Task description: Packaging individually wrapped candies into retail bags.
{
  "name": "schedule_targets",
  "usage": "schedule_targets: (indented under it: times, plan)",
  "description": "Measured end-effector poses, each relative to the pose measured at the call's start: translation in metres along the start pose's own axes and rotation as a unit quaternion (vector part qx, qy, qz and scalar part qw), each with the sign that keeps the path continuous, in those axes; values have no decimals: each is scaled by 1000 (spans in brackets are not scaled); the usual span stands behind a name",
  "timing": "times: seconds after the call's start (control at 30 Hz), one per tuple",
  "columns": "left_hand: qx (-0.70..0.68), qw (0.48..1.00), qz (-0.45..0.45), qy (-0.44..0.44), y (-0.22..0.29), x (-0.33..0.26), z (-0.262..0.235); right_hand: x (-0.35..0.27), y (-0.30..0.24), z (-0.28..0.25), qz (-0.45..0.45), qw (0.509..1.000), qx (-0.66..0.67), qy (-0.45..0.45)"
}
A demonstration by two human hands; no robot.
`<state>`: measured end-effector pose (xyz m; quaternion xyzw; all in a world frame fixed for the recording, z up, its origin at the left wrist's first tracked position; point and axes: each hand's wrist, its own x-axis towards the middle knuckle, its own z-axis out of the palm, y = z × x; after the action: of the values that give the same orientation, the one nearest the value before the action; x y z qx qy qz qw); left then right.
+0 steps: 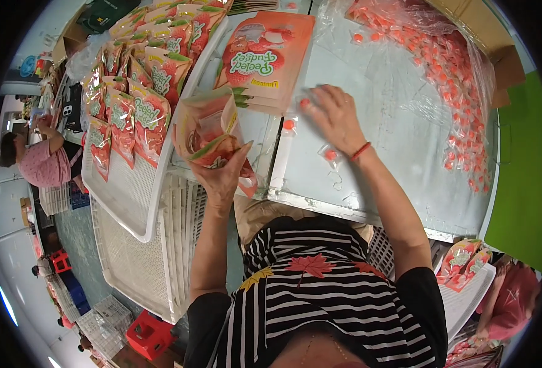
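Observation:
My left hand (222, 178) is closed around the lower part of a red and peach pouch (208, 119), held upright with its mouth gaping. Something reddish shows inside, but I cannot make out how much. Over the metal table, my right hand (339, 119) has its fingers stretched toward the left, slightly smeared by motion. A small wrapped red candy (304, 103) lies at its fingertips. Another wrapped candy (289, 125) sits by the table's seam, and a third candy (330, 155) in clear wrap lies below my right palm.
Flat pouches (271, 58) are stacked beyond my left hand. Filled pouches (151, 110) crowd a white tray (137, 214) at the left, above stacked crates (179, 245). A candy heap (445, 80) under clear plastic (399, 86) spreads along the table's right side. Other people work on both sides.

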<state>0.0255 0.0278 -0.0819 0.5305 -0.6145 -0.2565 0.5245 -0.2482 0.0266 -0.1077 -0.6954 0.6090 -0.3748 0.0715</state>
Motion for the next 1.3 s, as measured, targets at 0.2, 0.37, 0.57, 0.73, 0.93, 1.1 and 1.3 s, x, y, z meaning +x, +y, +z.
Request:
schedule_targets:
  times: [0.2,0.37,0.57,0.73,0.93,1.1,1.3]
  plan:
    - [32,999,39,-15,-5,-8,2,-3,-43,24,-9,988,-151,-24]
    - [42,997,53,-30,6,-7,3,-1,-3,9,-108,978,-45,-175]
    - [-2,999,17,-30,0,-10,-3,-33,-17,-40,-91,968,-33,-233]
    - [96,990,84,-63,-3,-7,7,-70,-33,-35,-61,974,-115,-186]
    - [62,969,229,-68,45,-13,45,-53,-18,-20,-87,989,-120,-25]
    - [-40,978,163,-124,73,-13,78,-28,17,-31,75,990,37,113]
    - [26,974,188,-120,73,-14,99,40,-76,-106,168,828,494,205]
